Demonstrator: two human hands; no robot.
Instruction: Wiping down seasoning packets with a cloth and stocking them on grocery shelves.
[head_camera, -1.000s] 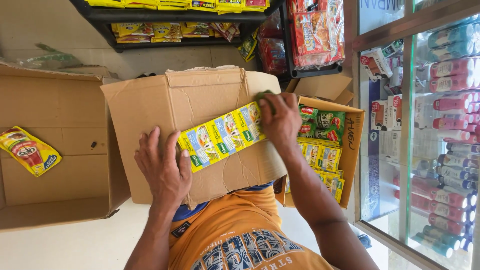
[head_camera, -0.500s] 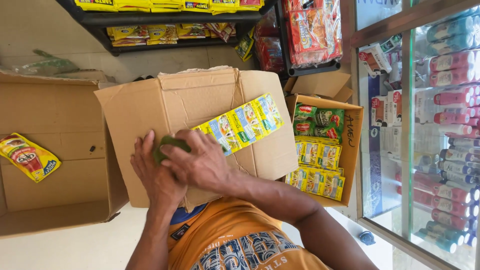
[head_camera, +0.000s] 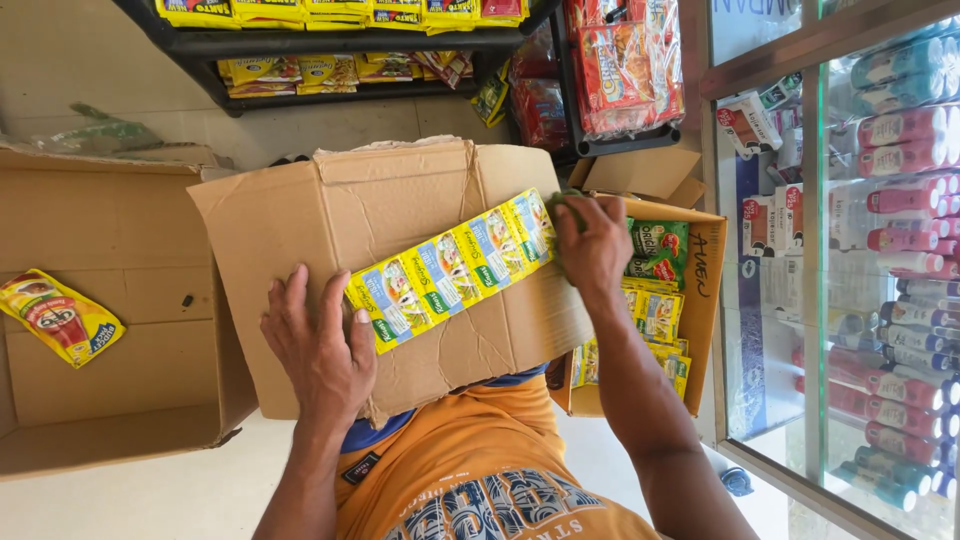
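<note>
Cardboard flap (head_camera: 400, 230) at the frame's centre carries a strip of yellow sachets (head_camera: 455, 268), lying slantwise across it. My left hand (head_camera: 320, 350) presses flat, fingers spread, on the flap just beside the strip's lower end. My right hand (head_camera: 592, 240) curls closed around the strip's upper end. Joined, glossy packets like these look light, limp and slippery; I'd judge pinching an end seam holds best.
</note>
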